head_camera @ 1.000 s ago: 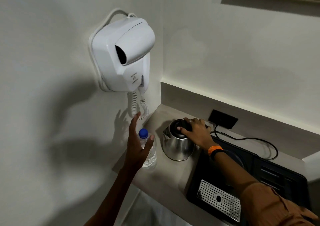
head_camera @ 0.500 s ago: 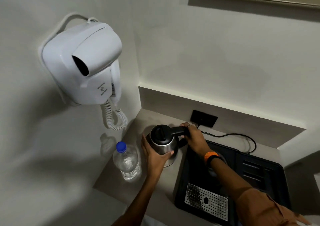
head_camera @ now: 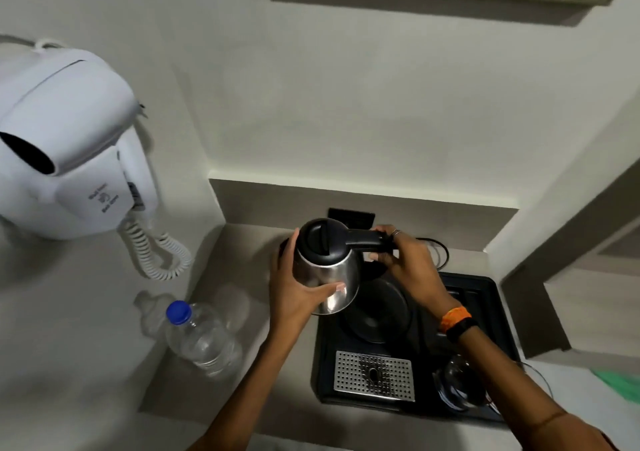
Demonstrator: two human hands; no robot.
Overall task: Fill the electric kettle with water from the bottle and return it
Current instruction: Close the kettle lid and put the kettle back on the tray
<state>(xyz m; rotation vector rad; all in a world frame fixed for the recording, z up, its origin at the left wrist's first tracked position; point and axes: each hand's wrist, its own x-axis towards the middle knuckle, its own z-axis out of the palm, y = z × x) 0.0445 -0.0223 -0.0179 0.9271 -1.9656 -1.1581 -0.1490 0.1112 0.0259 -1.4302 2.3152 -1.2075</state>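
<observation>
A steel electric kettle [head_camera: 329, 270] with a black lid and handle hangs in the air above the counter, its lid shut. My left hand [head_camera: 294, 295] cups its steel body from the left. My right hand [head_camera: 401, 260] grips the black handle. Below and to the right lies the round black kettle base [head_camera: 377, 308] on a black tray [head_camera: 485, 312]. A clear water bottle [head_camera: 201, 340] with a blue cap stands on the counter at the left, capped, apart from both hands.
A white wall-mounted hair dryer [head_camera: 69, 146] with a coiled cord [head_camera: 152, 253] hangs at the left. A perforated metal drip grid [head_camera: 374, 374] and an upturned glass [head_camera: 457, 385] sit on the tray. A black socket [head_camera: 351, 217] and cable [head_camera: 440, 253] lie behind. Walls close in at the back and left.
My left hand left the bottle and took the kettle's body. Both hands have lifted the kettle off the counter and moved it right, toward the tray.
</observation>
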